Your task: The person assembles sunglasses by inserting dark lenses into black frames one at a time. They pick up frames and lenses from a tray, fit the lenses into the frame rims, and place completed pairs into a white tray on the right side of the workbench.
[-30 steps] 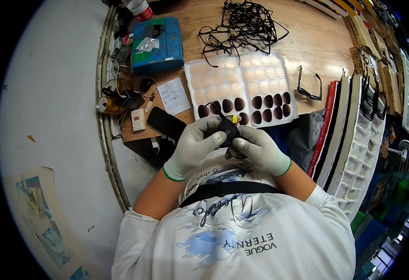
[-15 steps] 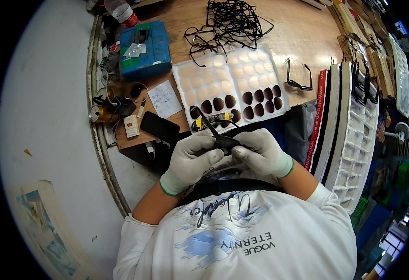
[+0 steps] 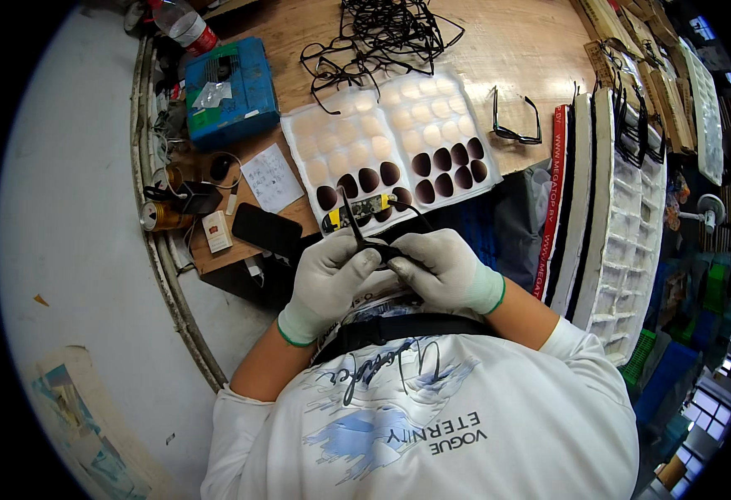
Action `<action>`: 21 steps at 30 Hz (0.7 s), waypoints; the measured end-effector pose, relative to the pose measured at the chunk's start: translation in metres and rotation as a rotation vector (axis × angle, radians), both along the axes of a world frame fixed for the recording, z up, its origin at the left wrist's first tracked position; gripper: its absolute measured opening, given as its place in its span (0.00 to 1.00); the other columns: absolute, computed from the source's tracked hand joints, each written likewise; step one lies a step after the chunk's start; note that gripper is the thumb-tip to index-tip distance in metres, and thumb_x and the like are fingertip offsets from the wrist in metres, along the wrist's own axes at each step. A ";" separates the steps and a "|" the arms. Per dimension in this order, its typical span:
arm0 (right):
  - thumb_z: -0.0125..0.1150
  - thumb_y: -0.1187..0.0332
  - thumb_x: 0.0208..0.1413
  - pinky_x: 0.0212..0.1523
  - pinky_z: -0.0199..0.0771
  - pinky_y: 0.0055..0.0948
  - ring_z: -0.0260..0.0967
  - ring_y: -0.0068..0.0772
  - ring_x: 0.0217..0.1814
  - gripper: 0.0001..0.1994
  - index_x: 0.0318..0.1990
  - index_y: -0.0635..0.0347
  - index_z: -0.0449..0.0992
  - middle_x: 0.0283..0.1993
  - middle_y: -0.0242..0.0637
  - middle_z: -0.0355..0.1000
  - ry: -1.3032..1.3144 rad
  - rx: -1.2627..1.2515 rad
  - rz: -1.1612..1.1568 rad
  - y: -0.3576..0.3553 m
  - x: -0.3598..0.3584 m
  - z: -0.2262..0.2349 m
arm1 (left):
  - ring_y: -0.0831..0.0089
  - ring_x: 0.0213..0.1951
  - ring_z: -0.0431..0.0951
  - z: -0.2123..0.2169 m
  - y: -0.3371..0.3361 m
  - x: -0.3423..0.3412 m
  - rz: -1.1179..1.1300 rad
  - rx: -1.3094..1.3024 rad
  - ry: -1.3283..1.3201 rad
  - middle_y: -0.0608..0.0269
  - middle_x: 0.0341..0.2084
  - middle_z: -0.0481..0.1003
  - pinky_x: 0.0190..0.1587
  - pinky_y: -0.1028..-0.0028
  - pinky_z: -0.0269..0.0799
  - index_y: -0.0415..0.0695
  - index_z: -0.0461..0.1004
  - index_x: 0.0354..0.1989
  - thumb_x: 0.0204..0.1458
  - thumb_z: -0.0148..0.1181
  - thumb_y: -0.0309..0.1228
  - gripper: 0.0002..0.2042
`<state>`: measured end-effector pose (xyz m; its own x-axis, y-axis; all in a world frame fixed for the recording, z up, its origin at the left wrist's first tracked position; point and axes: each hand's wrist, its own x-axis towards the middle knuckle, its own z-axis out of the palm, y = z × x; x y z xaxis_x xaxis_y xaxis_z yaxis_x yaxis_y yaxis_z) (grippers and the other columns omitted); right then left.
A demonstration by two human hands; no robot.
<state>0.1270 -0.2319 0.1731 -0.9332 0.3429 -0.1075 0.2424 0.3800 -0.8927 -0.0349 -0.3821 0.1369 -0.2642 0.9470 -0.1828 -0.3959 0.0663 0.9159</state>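
Gripping black glasses frame (image 3: pixel 375 243) at centre, gloved left hand (image 3: pixel 329 282) and right hand (image 3: pixel 446 269) curl inward, fingertips pinching it; lens tray (image 3: pixel 357 133) at 12 o'clock.

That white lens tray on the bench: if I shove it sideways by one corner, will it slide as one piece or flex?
The tray looks like thin moulded plastic, so it would probably flex and feel light. Its right half sits at a slight angle to the left, so a corner push may pivot it. The dark lenses lie loose in shallow wells and could hop out.
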 end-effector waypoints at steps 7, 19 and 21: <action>0.69 0.69 0.54 0.27 0.75 0.32 0.76 0.43 0.24 0.10 0.40 0.65 0.80 0.24 0.48 0.74 -0.006 0.003 -0.250 0.003 0.019 -0.005 | 0.56 0.41 0.81 -0.076 0.025 -0.035 0.159 -0.270 0.927 0.54 0.37 0.80 0.46 0.62 0.76 0.40 0.80 0.48 0.58 0.64 0.35 0.14; 0.67 0.71 0.56 0.31 0.76 0.34 0.77 0.49 0.28 0.09 0.41 0.65 0.79 0.28 0.51 0.75 -0.041 0.061 -0.270 0.006 0.031 -0.008 | 0.50 0.49 0.78 -0.134 0.041 -0.041 -0.187 -0.591 1.383 0.50 0.46 0.76 0.52 0.54 0.74 0.44 0.73 0.52 0.52 0.65 0.41 0.22; 0.66 0.70 0.57 0.32 0.76 0.33 0.78 0.46 0.28 0.09 0.42 0.65 0.79 0.28 0.50 0.75 -0.025 0.008 -0.317 0.005 0.035 -0.012 | 0.47 0.47 0.78 -0.133 0.039 -0.039 0.033 -0.742 1.226 0.45 0.46 0.75 0.50 0.53 0.75 0.41 0.71 0.53 0.53 0.65 0.42 0.23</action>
<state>0.1621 -0.2268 0.1615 -0.7768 0.6173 -0.1250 0.3715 0.2887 -0.8824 -0.0740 -0.3429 0.0039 -0.6338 0.7255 -0.2683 0.5937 0.6786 0.4324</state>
